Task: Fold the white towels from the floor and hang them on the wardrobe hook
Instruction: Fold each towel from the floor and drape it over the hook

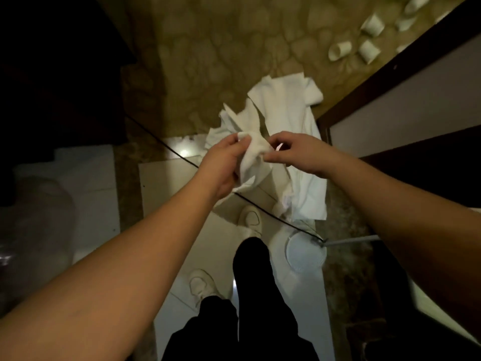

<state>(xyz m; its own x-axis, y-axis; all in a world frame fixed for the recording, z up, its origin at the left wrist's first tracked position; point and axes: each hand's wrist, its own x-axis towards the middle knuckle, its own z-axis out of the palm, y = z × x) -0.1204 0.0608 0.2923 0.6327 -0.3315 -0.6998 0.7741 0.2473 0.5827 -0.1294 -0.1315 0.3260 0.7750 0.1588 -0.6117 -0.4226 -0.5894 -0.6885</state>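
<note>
A small white towel (pixel 251 157) hangs bunched between my hands, above the floor. My left hand (pixel 223 162) grips its upper left part with curled fingers. My right hand (pixel 296 155) pinches its right edge between thumb and fingers. Below and behind them, more white towels (pixel 283 113) lie crumpled in a pile on the floor, reaching from the patterned carpet onto the pale tiles. No wardrobe hook shows in this view.
Several white paper cups (pixel 364 40) lie scattered on the carpet at top right. A dark door frame (pixel 390 71) runs along the right. A black cable (pixel 260 204) crosses the tiles. A round white fan base (pixel 305 252) stands by my feet in white shoes (pixel 251 220).
</note>
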